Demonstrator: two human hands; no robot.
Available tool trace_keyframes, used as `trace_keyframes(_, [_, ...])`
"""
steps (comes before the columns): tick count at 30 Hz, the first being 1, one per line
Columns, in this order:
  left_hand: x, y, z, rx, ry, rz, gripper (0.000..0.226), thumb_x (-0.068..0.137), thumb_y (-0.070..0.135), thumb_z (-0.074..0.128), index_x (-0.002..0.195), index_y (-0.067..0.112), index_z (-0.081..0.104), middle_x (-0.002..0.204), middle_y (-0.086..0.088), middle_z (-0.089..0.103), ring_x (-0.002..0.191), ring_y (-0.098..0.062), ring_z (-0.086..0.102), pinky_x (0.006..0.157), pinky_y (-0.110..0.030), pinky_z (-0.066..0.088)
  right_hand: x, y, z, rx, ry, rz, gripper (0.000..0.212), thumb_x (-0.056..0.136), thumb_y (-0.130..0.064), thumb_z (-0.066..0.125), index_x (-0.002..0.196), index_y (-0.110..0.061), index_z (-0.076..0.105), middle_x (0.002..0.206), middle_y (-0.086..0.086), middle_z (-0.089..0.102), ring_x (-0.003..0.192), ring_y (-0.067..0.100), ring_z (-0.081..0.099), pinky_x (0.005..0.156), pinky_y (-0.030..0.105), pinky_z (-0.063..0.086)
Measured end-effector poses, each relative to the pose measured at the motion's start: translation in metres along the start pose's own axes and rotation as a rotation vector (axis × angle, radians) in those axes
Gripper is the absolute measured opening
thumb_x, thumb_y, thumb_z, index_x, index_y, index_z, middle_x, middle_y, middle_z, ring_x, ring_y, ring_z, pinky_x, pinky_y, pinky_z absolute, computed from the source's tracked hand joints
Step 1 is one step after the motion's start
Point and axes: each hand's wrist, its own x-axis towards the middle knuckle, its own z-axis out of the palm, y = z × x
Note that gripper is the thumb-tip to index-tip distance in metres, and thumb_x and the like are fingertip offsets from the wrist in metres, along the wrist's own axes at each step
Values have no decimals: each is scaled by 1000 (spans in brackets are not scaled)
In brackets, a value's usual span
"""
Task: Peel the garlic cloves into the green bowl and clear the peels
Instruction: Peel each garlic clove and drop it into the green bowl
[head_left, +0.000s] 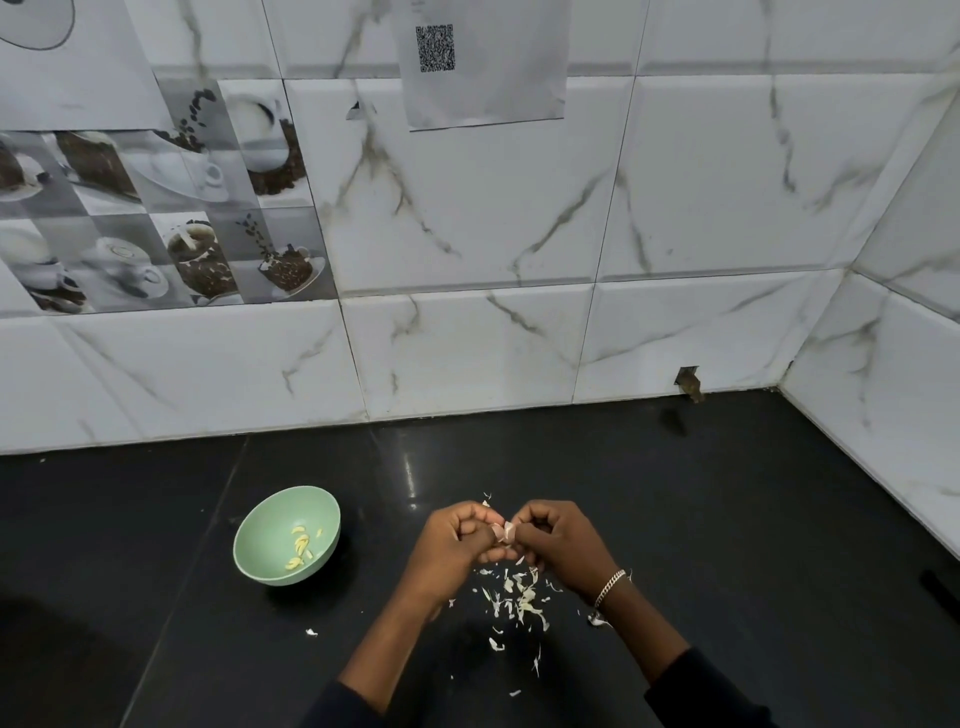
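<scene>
Head view: both hands meet just above the glossy black stone table, near its front edge and a little right of centre. Between them sits the task's thing, a small garlic clove in pale pinkish-white papery skin. The left hand has its fingers curled in and pinches the clove from one side. The right hand, with a silver chain bracelet on its wrist, pinches it from the other, fingers likewise bent around it. Both hands are therefore grasping the clove, which is lifted clear of the table.

The round pale-green bowl stands on the table to the left of the hands, near but apart from them. A few peeled, yellowish cloves lie inside it. Right under the hands and toward the viewer, a loose scatter of thin white peel flakes covers the table, with stray bits further out.

Judging by its look, the clove is very light and firm, so a fingertip pinch is enough. Its dry skin is brittle and likely to come off in scraps, best started with a nail at the tip or at the root end. The bared flesh is probably smooth and a bit sticky, so it may slip under a hard squeeze. The flakes seem almost weightless and thin. Sweeping them together with a flat palm should work better than picking them up one by one.
</scene>
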Motion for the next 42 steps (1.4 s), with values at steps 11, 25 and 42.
trace_keyframes(11, [-2, -8, -9, -328, 47, -74, 20, 88, -11, 63, 107, -16, 63, 105, -32, 70, 100, -39, 72, 76, -25, 60, 8, 24, -11, -153, 43, 176, 31, 95, -12, 48, 74, -3, 68, 64, 5, 64, 50, 14, 58, 48, 29, 46])
trace_keyframes(25, [-6, -16, 0, -163, 193, -31, 13, 83, -5, 74, 96, -4, 73, 86, -23, 74, 84, -33, 74, 72, -27, 60, 11, 59, -1, -336, 52, 364, 22, 88, 6, 56, 80, -9, 71, 71, 10, 71, 53, 13, 67, 57, 29, 61])
trace_keyframes(42, [-9, -10, 13, 88, 177, 60, 12, 80, 1, 79, 86, 11, 79, 85, -9, 77, 83, -19, 73, 73, -24, 54, -16, -5, -5, -91, -61, 98, 22, 87, -39, 77, 94, -18, 79, 72, 8, 76, 67, 20, 74, 68, 29, 60])
